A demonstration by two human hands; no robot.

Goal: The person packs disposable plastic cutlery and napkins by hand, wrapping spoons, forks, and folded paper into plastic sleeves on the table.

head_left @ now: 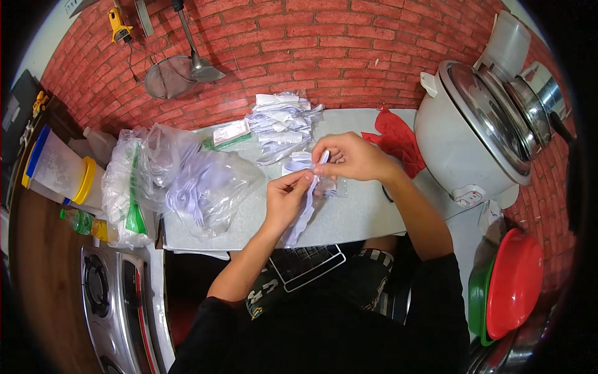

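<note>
Between my two hands runs a long, narrow, pale lavender-white strip, perhaps thin plastic or paper. My left hand pinches it from the left, thumb against fingers. Higher up, my right hand pinches the strip's upper end with thumb and curled fingers. Under and behind the hands lie more pale pieces, partly covered by them. To the left, an open clear plastic bag holds pale pieces that look like plastic forks. At the back sits a heap of similar white packets.
A white rice cooker and red cloth stand right on the table. Beyond the bag are tubs and bottles. A gas stove is lower left; red basin lower right. Utensils hang on the brick wall.
</note>
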